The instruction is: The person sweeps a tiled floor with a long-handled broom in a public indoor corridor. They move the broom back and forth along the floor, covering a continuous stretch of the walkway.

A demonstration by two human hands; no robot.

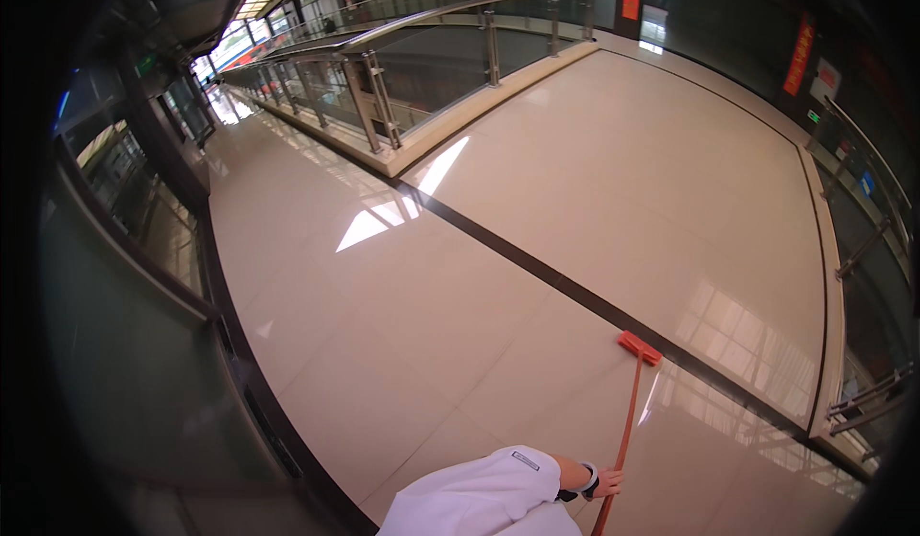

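My left hand (609, 483) is closed around the orange-red handle (629, 415) of a long-handled floor broom or mop. A pale band and a dark band circle the wrist, below a white sleeve. The handle slants up from the bottom edge to a red rectangular head (639, 348). That head rests on the glossy beige tile floor (431, 335), at the edge of a dark floor stripe (532, 259). What the head's underside is made of cannot be seen. My right hand is out of view.
A glass and steel railing (492, 47) on a stone kerb runs ahead and to the left. Another railing (862, 248) stands at the right. Dark-framed glass panels (144, 335) line the left side. Red banners (799, 54) with writing hang at the far right.
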